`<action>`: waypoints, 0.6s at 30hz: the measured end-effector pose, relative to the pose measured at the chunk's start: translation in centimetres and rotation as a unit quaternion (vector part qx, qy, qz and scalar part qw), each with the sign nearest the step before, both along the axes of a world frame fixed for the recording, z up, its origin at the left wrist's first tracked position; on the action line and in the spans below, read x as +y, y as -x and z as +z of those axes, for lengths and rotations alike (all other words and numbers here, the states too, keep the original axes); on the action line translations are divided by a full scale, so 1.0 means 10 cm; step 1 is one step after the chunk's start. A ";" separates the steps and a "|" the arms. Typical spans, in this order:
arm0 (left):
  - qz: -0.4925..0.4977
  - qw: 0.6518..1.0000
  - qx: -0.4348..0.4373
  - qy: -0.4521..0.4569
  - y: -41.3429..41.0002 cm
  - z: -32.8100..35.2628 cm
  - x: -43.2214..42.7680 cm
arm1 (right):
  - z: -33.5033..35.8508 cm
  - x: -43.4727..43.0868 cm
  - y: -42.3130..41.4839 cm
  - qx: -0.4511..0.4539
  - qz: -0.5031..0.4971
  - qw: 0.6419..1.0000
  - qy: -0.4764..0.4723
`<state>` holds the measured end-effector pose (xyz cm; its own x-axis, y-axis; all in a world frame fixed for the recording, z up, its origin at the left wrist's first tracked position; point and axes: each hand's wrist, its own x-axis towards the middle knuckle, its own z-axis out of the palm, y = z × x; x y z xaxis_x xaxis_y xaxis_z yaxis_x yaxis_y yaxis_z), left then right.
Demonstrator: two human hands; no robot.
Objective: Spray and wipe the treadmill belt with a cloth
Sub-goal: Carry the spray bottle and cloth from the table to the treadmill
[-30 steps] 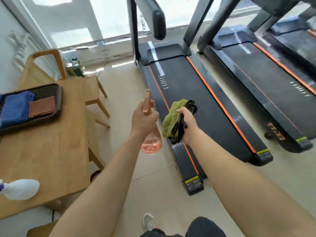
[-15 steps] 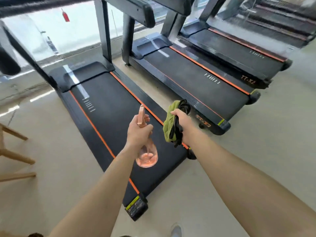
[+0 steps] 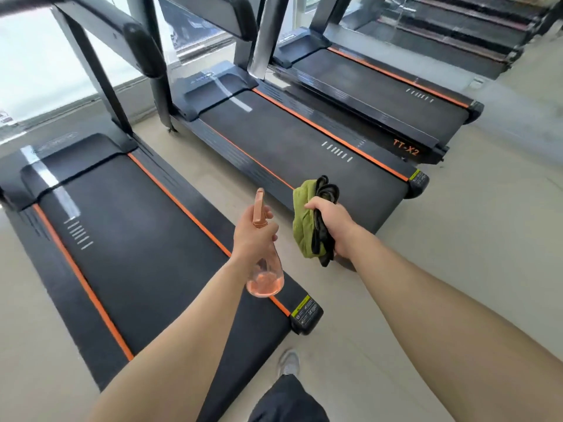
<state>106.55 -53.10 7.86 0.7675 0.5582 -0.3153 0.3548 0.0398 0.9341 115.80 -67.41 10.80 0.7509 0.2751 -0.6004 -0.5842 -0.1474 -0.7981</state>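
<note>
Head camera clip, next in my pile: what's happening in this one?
A person stands at the foot of a row of treadmills, both arms held out. The left hand grips a pink spray bottle upright, its nozzle pointing away over the nearest treadmill belt. The right hand clutches a bunched green cloth together with something black. The cloth is in the air, not touching any belt, and no wet patch is visible, so cleaning doesn't appear to have started.

Three treadmills stand side by side on the floor [image 3: 457,254]. The nearest treadmill belt [image 3: 146,269] lies left, a second treadmill [image 3: 304,153] right of it, a third treadmill [image 3: 380,86] beyond. A shoe [image 3: 289,362] rests just behind the nearest deck's right rear corner.
</note>
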 end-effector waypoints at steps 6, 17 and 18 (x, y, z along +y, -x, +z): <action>-0.015 1.000 0.023 -0.001 -1.52 -0.03 -0.29 | 0.07 -0.30 -1.43 0.014 0.011 1.000 -0.013; 0.100 0.995 0.016 0.021 -3.97 -0.31 -1.26 | -0.19 -1.13 -4.25 0.019 0.086 0.996 -0.014; 0.120 0.992 0.006 0.028 -4.15 -0.29 -1.36 | -0.18 -1.20 -4.48 0.022 0.100 0.995 -0.013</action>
